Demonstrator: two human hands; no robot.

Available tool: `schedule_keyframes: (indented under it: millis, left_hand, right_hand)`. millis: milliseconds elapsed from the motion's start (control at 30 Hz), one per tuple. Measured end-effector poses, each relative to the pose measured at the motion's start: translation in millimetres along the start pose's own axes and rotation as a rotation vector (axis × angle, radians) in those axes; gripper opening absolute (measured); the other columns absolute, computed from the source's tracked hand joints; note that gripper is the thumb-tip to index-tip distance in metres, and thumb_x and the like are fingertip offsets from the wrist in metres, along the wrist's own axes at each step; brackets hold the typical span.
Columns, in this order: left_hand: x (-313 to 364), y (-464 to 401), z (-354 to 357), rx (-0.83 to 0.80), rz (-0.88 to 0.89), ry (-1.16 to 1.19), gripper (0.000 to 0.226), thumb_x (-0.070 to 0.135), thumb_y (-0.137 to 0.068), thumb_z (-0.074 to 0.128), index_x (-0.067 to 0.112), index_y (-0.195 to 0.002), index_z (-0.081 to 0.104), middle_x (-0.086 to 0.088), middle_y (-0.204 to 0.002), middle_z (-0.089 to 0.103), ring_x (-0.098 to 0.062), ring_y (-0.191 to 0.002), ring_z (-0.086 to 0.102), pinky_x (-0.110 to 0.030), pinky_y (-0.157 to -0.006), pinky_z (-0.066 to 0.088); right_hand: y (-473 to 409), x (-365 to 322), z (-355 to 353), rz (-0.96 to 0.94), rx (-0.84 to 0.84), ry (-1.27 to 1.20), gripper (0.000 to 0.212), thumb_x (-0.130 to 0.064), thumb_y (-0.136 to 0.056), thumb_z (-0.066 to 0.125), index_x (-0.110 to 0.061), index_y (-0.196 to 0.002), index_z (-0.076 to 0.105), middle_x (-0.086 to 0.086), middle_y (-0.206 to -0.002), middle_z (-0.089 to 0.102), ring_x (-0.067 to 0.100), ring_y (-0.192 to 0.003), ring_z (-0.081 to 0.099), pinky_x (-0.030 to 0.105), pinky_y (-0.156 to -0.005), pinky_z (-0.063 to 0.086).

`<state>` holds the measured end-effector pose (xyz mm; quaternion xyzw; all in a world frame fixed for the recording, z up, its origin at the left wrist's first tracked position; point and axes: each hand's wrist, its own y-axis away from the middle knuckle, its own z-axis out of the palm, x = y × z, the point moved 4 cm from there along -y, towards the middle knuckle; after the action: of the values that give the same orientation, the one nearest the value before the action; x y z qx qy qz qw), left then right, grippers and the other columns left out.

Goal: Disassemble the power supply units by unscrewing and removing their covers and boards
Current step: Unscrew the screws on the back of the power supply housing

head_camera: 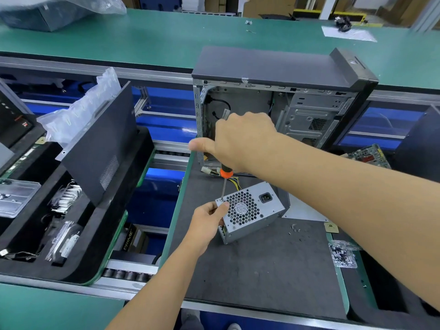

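Power supply unit (252, 210): grey metal box, lower centre of the frame, tilted on the dark grey mat (262, 270), its honeycomb fan grille and black mains socket facing up; a bundle of yellow and black wires (232, 180) leaves its far side. Left hand (207, 220): enters from the bottom of the frame, fingers curled round the unit's near left corner, thumb tip pressed on the grille face just beside the corner screw. Right hand (240, 141): centre of the frame, closed in a fist around the handle of a screwdriver (223, 184), thumb sticking out to the left; orange and black handle end shows below the fist, shaft nearly upright, tip set on the unit's upper left corner. Computer case (281, 96): upper centre-right, standing behind the hands, side panel off, bare metal interior visible. Loose screws (295, 228): small scatter on the mat, right of the unit. Clear bag of screws (342, 256): lower right edge of the mat. Dark side panel (100, 144): left of centre, leaning in a black foam tray. Circuit board (369, 156): right, beside the case. Green tabletop (142, 39): across the top of the frame.
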<state>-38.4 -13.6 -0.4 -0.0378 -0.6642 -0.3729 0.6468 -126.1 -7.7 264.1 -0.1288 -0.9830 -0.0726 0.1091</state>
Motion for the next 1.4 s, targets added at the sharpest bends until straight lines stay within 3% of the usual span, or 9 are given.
schedule_keyframes:
  millis: [133, 333, 533, 633, 833, 1000, 1200, 1300, 1400]
  left_hand:
    - [0, 0, 0, -0.002, -0.002, 0.001, 0.020, 0.028, -0.101, 0.060, 0.013, -0.108, 0.071, 0.001, -0.098, 0.078, -0.017, -0.093, 0.075, -0.019, -0.073, 0.055]
    - [-1, -1, 0, 0.002, -0.009, 0.008, 0.020, 0.027, -0.100, 0.061, 0.012, -0.108, 0.071, -0.001, -0.099, 0.078, -0.022, -0.095, 0.074, -0.028, -0.081, 0.056]
    - [-3, -4, -1, 0.029, -0.010, 0.026, 0.020, 0.025, -0.098, 0.064, 0.008, -0.105, 0.072, -0.006, -0.098, 0.078, -0.031, -0.099, 0.072, -0.043, -0.097, 0.055]
    - [-3, -4, -1, 0.028, -0.035, 0.089, 0.019, 0.022, -0.098, 0.065, 0.006, -0.106, 0.071, -0.010, -0.101, 0.077, -0.035, -0.104, 0.070, -0.047, -0.100, 0.053]
    - [-2, -3, 0, 0.004, -0.047, 0.143, 0.021, 0.018, -0.096, 0.067, 0.002, -0.109, 0.070, -0.012, -0.103, 0.077, -0.030, -0.098, 0.072, -0.041, -0.094, 0.056]
    - [2, -1, 0, -0.033, -0.052, 0.232, 0.019, 0.012, -0.096, 0.066, -0.001, -0.109, 0.068, -0.015, -0.104, 0.076, -0.023, -0.089, 0.074, -0.026, -0.073, 0.057]
    - [4, -2, 1, -0.027, -0.050, 0.219, 0.020, 0.010, -0.097, 0.065, -0.005, -0.109, 0.067, -0.015, -0.100, 0.076, -0.020, -0.082, 0.074, -0.023, -0.067, 0.057]
    - [5, -3, 0, 0.004, 0.004, 0.204, 0.021, 0.009, -0.095, 0.067, 0.006, -0.116, 0.065, -0.015, -0.101, 0.075, -0.024, -0.083, 0.073, -0.029, -0.072, 0.057]
    - [5, -2, -1, 0.034, 0.075, 0.131, 0.026, 0.011, -0.094, 0.068, 0.033, -0.106, 0.059, -0.012, -0.087, 0.068, -0.024, -0.076, 0.067, -0.035, -0.072, 0.055]
  right_hand:
    - [0, -4, -2, -0.056, 0.034, 0.143, 0.047, -0.046, -0.106, 0.032, -0.025, -0.064, 0.028, 0.005, -0.071, 0.034, 0.020, -0.056, 0.030, 0.031, -0.051, 0.030]
    - [-6, -6, 2, -0.149, 0.034, -0.012, 0.033, -0.040, -0.099, 0.050, -0.012, -0.113, 0.039, 0.002, -0.073, 0.033, 0.020, -0.056, 0.034, 0.032, -0.049, 0.026]
    - [-2, -15, 8, -0.236, -0.084, -0.138, 0.030, -0.020, -0.089, 0.063, -0.017, -0.106, 0.038, 0.007, -0.108, 0.039, 0.029, -0.094, 0.043, 0.038, -0.070, 0.035]
    - [1, -9, 7, -0.236, -0.180, -0.241, 0.030, -0.005, -0.087, 0.053, -0.024, -0.109, 0.048, 0.002, -0.109, 0.038, 0.028, -0.099, 0.037, 0.032, -0.060, 0.030]
    - [1, 2, 9, -0.116, -0.122, -0.116, 0.058, -0.066, -0.091, 0.051, -0.014, -0.115, 0.046, 0.002, -0.082, 0.034, 0.028, -0.084, 0.042, 0.036, -0.059, 0.033]
    - [2, 6, 11, -0.139, -0.005, -0.142, 0.028, -0.037, -0.099, 0.054, -0.014, -0.098, 0.037, 0.002, -0.075, 0.030, 0.025, -0.065, 0.042, 0.031, -0.050, 0.030]
    - [0, 13, 17, -0.207, -0.037, -0.267, 0.031, -0.013, -0.088, 0.065, -0.015, -0.113, 0.045, 0.009, -0.107, 0.050, 0.030, -0.084, 0.058, 0.033, -0.056, 0.041]
    - [2, 17, 19, -0.215, -0.065, -0.306, 0.045, -0.029, -0.084, 0.076, -0.016, -0.110, 0.041, 0.005, -0.102, 0.046, 0.030, -0.086, 0.056, 0.035, -0.059, 0.043]
    - [5, 20, 19, -0.155, -0.007, -0.268, 0.054, -0.066, -0.087, 0.057, -0.020, -0.101, 0.033, -0.002, -0.079, 0.034, 0.026, -0.080, 0.043, 0.031, -0.051, 0.029]
